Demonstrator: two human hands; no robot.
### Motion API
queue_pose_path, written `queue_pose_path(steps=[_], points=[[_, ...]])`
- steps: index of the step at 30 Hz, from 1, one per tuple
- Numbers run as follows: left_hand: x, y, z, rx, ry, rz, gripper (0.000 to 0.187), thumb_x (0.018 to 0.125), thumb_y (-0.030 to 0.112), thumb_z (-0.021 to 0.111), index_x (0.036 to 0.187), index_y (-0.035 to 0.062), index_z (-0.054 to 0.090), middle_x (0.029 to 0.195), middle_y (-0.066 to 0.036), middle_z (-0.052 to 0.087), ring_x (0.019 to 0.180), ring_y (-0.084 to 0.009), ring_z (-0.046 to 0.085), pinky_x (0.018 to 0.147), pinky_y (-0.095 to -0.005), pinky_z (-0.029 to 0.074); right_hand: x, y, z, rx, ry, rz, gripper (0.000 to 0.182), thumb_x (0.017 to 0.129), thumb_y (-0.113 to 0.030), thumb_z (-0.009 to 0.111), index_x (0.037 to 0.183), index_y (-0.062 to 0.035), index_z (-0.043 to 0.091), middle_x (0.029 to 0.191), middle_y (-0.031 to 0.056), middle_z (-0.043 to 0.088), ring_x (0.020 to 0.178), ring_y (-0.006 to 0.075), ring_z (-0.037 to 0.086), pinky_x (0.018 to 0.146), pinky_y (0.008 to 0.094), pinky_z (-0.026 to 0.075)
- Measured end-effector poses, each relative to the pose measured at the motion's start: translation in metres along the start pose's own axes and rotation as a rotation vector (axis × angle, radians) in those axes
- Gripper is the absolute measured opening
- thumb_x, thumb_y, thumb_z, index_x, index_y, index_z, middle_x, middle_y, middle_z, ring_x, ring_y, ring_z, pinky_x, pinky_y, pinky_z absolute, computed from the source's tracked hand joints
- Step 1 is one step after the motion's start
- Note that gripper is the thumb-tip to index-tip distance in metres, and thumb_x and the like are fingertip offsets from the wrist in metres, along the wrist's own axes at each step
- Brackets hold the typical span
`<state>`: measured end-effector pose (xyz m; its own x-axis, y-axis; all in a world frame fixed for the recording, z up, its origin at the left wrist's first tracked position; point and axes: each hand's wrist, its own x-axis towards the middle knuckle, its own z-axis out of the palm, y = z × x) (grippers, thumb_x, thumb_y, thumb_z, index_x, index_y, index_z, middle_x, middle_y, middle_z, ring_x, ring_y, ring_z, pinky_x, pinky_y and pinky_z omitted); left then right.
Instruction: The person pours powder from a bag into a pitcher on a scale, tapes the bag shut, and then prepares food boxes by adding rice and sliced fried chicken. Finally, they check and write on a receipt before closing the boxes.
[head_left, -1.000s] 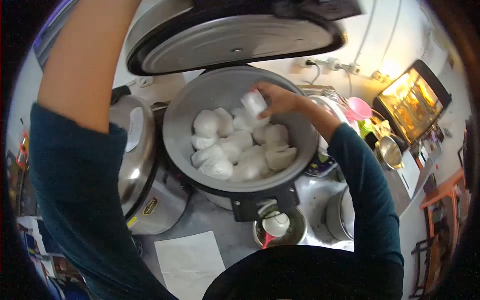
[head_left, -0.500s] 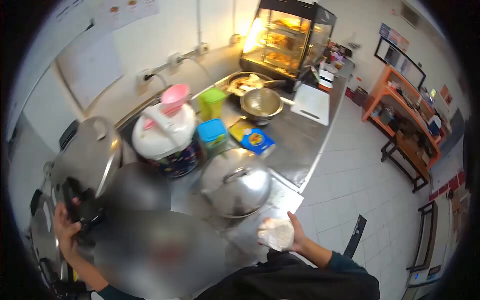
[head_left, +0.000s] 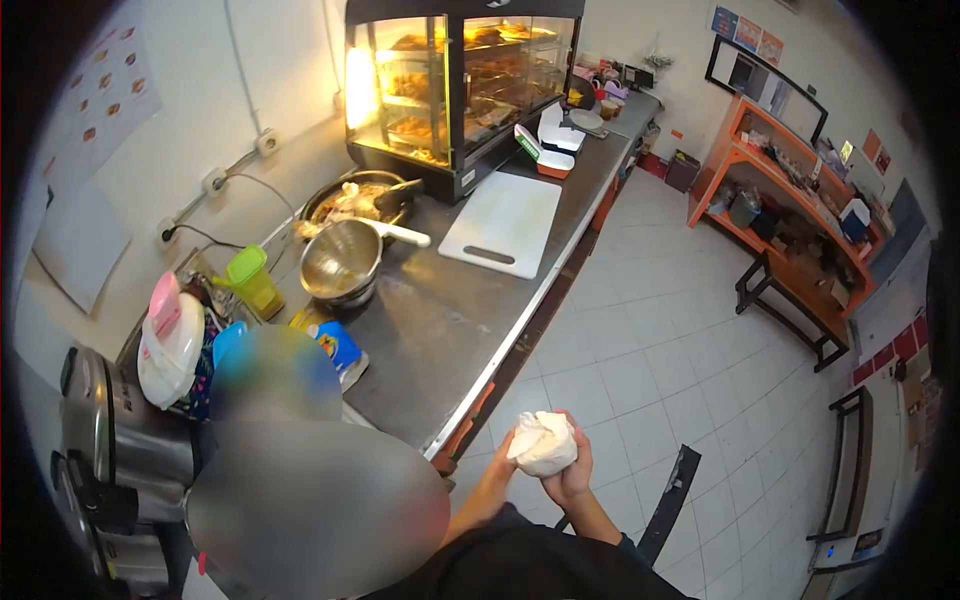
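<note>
A rounded white bundle point(head_left: 543, 444), seemingly wrapped in paper with a folded top, sits between my two hands above the tiled floor. My left hand point(head_left: 500, 462) presses against its left side, with the fingers partly hidden. My right hand point(head_left: 574, 472) cups it from the right and below, fingers curled round it. What lies inside the wrapping cannot be seen. The steel counter point(head_left: 440, 320) runs forward to the left of my hands.
On the counter are a white cutting board point(head_left: 505, 222), a metal bowl point(head_left: 342, 262), a pan of food point(head_left: 345, 203), a green container point(head_left: 255, 280) and a white rice cooker point(head_left: 172, 355). Beyond stands a lit food display case point(head_left: 455, 85). A blurred patch covers the lower left.
My left hand has left the black lid handle at the left and joined my right hand at the white bundle. The view has swung right, toward the display case.
</note>
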<state>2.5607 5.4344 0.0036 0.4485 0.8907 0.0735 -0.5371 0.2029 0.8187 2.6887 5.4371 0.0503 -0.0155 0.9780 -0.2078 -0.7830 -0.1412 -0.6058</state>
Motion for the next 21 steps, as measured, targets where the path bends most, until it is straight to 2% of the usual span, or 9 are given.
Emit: queue_pose_path(steps=[2, 5, 8, 9, 13, 16, 17, 20, 21], points=[[0.040, 0.011, 0.039, 0.240, 0.190, 0.142, 0.083, 0.077, 0.042, 0.060, 0.132, -0.0025, 0.016, 0.133, -0.018, 0.028, 0.125, -0.0261, 0.026, 0.101, -0.0352, 0.022, 0.029, -0.016, -0.006, -0.115, 0.007, -0.084, 0.046, 0.088, -0.039, 0.034, 0.125, -0.0131, 0.027, 0.118, 0.0112, 0.042, 0.110, 0.0266, 0.043, 0.092, 0.0403, 0.036], [0.101, 0.029, 0.038, 0.584, 0.245, 0.247, 0.081, 0.067, 0.031, 0.073, 0.126, -0.0036, 0.030, 0.126, -0.020, 0.038, 0.120, -0.0267, 0.035, 0.097, -0.0351, 0.029, 0.075, -0.041, -0.017, -0.250, -0.072, -0.054, 0.047, 0.091, -0.036, 0.034, 0.131, -0.0188, 0.015, 0.123, 0.0102, 0.035, 0.114, 0.0239, 0.037, 0.094, 0.0374, 0.033], [0.174, 0.026, 0.009, 0.845, 0.108, 0.252, 0.081, 0.061, 0.030, 0.077, 0.122, -0.0039, 0.037, 0.126, -0.016, 0.039, 0.115, -0.0233, 0.040, 0.094, -0.0337, 0.033, 0.134, -0.066, -0.027, -0.219, -0.104, -0.014, 0.054, 0.089, -0.031, 0.039, 0.131, -0.0182, 0.007, 0.124, 0.0121, 0.029, 0.114, 0.0242, 0.035, 0.095, 0.0375, 0.032], [0.198, 0.034, 0.012, 0.904, 0.185, 0.345, 0.064, 0.060, 0.026, 0.077, 0.112, -0.0003, 0.050, 0.115, -0.017, 0.048, 0.108, -0.0269, 0.046, 0.092, -0.0336, 0.035, 0.156, -0.084, -0.026, -0.155, -0.152, 0.071, 0.060, 0.088, -0.030, 0.044, 0.132, -0.0193, 0.005, 0.126, 0.0121, 0.028, 0.114, 0.0248, 0.035, 0.096, 0.0375, 0.031], [0.289, 0.019, -0.017, 0.326, 0.302, 0.090, 0.046, 0.072, 0.024, 0.068, 0.107, -0.0008, 0.050, 0.099, -0.011, 0.054, 0.093, -0.0168, 0.051, 0.078, -0.0288, 0.041, 0.247, -0.153, -0.019, -0.447, -0.277, 0.098, 0.065, 0.080, -0.020, 0.057, 0.130, -0.0126, 0.016, 0.125, 0.0112, 0.032, 0.117, 0.0236, 0.035, 0.094, 0.0386, 0.034], [0.350, 0.033, -0.018, 0.372, 0.331, 0.086, 0.045, 0.076, 0.030, 0.062, 0.107, -0.0009, 0.049, 0.094, -0.013, 0.054, 0.092, -0.0213, 0.051, 0.079, -0.0311, 0.041, 0.306, -0.176, -0.035, -0.523, -0.258, 0.167, 0.057, 0.080, -0.015, 0.058, 0.127, -0.0071, 0.027, 0.120, 0.0105, 0.040, 0.113, 0.0223, 0.041, 0.091, 0.0381, 0.039], [0.367, 0.047, -0.013, 0.821, 0.363, 0.148, 0.047, 0.078, 0.034, 0.058, 0.110, 0.0006, 0.047, 0.101, -0.015, 0.052, 0.097, -0.0263, 0.047, 0.085, -0.0357, 0.035, 0.328, -0.181, -0.038, -0.449, -0.220, 0.265, 0.054, 0.080, -0.014, 0.057, 0.125, -0.0058, 0.029, 0.118, 0.0101, 0.043, 0.110, 0.0219, 0.043, 0.090, 0.0374, 0.040], [0.420, 0.054, -0.024, 1.222, 0.585, 0.388, 0.049, 0.079, 0.035, 0.056, 0.114, 0.0029, 0.044, 0.109, -0.017, 0.047, 0.104, -0.0298, 0.040, 0.091, -0.0394, 0.028, 0.408, -0.194, -0.043, -0.263, -0.105, 0.403, 0.046, 0.082, -0.020, 0.057, 0.121, -0.0043, 0.037, 0.112, 0.0103, 0.050, 0.100, 0.0224, 0.053, 0.083, 0.0369, 0.047], [0.432, 0.059, -0.029, 1.232, 0.640, 0.357, 0.050, 0.079, 0.033, 0.057, 0.117, 0.0039, 0.040, 0.113, -0.014, 0.044, 0.108, -0.0290, 0.036, 0.092, -0.0402, 0.024, 0.443, -0.204, -0.047, -0.263, -0.066, 0.419, 0.048, 0.081, -0.023, 0.057, 0.121, -0.0044, 0.037, 0.113, 0.0107, 0.050, 0.099, 0.0229, 0.053, 0.082, 0.0382, 0.047]])
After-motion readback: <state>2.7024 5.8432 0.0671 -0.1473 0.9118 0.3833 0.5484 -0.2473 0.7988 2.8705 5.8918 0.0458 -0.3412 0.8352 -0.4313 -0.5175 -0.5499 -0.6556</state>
